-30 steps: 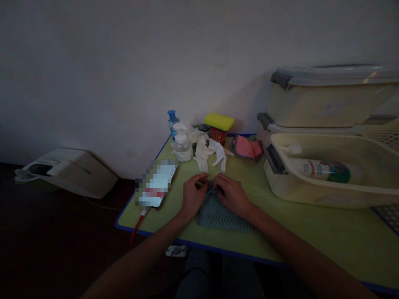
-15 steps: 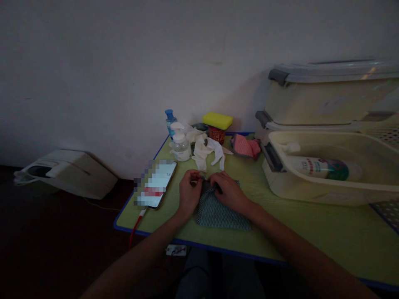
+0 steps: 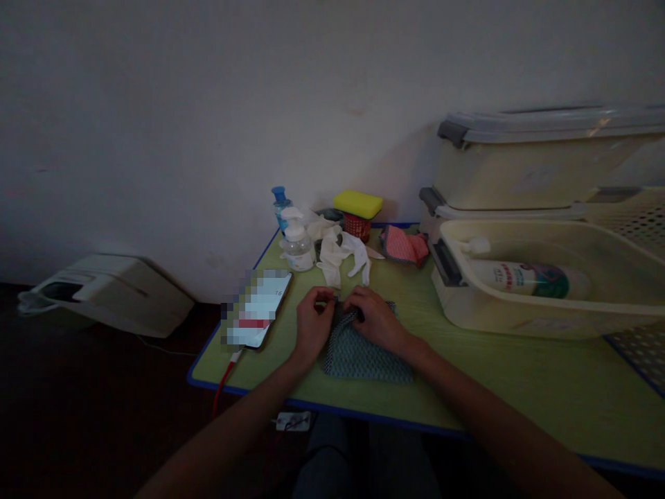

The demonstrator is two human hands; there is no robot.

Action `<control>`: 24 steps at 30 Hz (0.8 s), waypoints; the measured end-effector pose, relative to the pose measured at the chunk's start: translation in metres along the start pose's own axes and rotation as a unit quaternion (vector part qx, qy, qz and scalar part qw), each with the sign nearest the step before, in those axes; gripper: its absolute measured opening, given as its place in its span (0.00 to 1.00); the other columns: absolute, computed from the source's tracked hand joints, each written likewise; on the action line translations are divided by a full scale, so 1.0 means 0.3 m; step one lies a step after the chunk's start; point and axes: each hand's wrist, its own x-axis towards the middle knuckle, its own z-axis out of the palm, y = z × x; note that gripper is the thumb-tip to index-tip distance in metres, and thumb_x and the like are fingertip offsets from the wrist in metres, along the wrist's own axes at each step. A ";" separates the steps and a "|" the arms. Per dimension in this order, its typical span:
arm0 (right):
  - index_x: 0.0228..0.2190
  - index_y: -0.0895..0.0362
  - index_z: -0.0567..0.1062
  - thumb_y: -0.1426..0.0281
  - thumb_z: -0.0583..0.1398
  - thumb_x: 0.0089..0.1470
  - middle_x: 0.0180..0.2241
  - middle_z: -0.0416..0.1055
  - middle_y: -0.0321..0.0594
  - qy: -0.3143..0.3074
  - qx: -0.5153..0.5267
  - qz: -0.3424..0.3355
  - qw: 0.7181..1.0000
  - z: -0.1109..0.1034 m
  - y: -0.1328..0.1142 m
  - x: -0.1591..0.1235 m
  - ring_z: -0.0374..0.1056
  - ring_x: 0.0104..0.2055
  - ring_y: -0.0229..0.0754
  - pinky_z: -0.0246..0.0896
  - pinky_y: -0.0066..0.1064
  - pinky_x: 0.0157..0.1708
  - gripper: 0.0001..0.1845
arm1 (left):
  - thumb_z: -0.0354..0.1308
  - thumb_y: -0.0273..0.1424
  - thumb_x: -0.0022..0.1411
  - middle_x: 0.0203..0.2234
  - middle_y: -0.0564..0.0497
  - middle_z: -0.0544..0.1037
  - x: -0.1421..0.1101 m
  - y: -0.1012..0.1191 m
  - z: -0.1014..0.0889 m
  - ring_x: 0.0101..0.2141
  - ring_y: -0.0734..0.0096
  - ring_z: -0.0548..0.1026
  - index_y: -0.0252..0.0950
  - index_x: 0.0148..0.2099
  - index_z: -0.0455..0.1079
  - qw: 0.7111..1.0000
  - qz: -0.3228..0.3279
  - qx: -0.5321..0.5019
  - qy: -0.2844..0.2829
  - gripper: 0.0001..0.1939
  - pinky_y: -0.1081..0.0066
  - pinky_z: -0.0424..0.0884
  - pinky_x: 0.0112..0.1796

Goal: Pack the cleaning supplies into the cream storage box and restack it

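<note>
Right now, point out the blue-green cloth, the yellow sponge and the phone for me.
Blue-green cloth [image 3: 366,355]: head view, on its flat part below the hands.
Yellow sponge [image 3: 358,203]: head view, on its yellow top.
Phone [image 3: 261,305]: head view, on its lit screen.

Over the last second your left hand [image 3: 315,320] has edged left, and the fingers of your right hand [image 3: 377,317] have come slightly left with it. Between them, the checked trim [image 3: 346,321] of the teal cloth [image 3: 364,359] now shows more plainly. Your view has turned a touch right, bringing more of the perforated basket [image 3: 639,222] into sight. Digits now show on your phone [image 3: 260,306].
</note>
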 end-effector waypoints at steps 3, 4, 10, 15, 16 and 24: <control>0.23 0.58 0.66 0.85 0.53 0.33 0.29 0.63 0.38 0.020 -0.024 -0.015 0.999 0.000 -0.003 -0.005 0.58 0.36 0.42 0.52 0.31 0.35 0.13 | 0.52 0.19 0.48 0.25 0.53 0.71 -0.002 0.004 0.000 0.30 0.74 0.71 0.33 0.31 0.65 1.000 0.003 0.006 0.000 0.07 0.76 0.66 0.30; 0.23 0.58 0.65 0.85 0.52 0.33 0.28 0.63 0.38 0.023 -0.030 -0.023 0.999 -0.001 -0.003 -0.007 0.58 0.35 0.42 0.51 0.31 0.34 0.13 | 0.52 0.19 0.48 0.25 0.53 0.71 -0.003 0.004 0.000 0.29 0.74 0.71 0.33 0.32 0.65 1.000 0.004 0.005 -0.001 0.08 0.76 0.66 0.30; 0.23 0.56 0.60 0.84 0.50 0.32 0.25 0.62 0.35 0.050 -0.044 -0.023 0.998 -0.001 -0.007 -0.023 0.57 0.32 0.41 0.46 0.29 0.30 0.13 | 0.53 0.18 0.47 0.24 0.54 0.72 -0.008 0.004 0.004 0.28 0.74 0.72 0.33 0.32 0.65 1.000 0.013 0.014 -0.015 0.09 0.77 0.66 0.28; 0.22 0.56 0.57 0.84 0.49 0.28 0.24 0.61 0.36 0.064 -0.056 -0.038 0.996 -0.005 -0.015 -0.030 0.57 0.31 0.41 0.44 0.30 0.29 0.15 | 0.52 0.15 0.45 0.23 0.54 0.74 -0.013 0.001 0.008 0.27 0.74 0.73 0.33 0.32 0.66 0.998 0.027 0.032 -0.046 0.12 0.76 0.68 0.29; 0.22 0.55 0.57 0.84 0.48 0.27 0.24 0.61 0.36 0.072 -0.057 -0.037 0.995 -0.007 -0.016 -0.032 0.57 0.31 0.41 0.44 0.30 0.29 0.16 | 0.52 0.15 0.45 0.23 0.54 0.74 -0.014 0.001 0.009 0.27 0.74 0.73 0.33 0.33 0.67 0.997 0.029 0.039 -0.053 0.12 0.75 0.69 0.30; 0.23 0.55 0.57 0.83 0.47 0.26 0.23 0.60 0.36 0.155 -0.013 -0.036 0.987 -0.009 -0.014 -0.044 0.58 0.31 0.42 0.48 0.31 0.31 0.16 | 0.47 0.12 0.44 0.23 0.52 0.78 -0.022 0.022 0.002 0.29 0.71 0.76 0.33 0.35 0.68 0.994 0.025 0.056 -0.093 0.18 0.70 0.70 0.38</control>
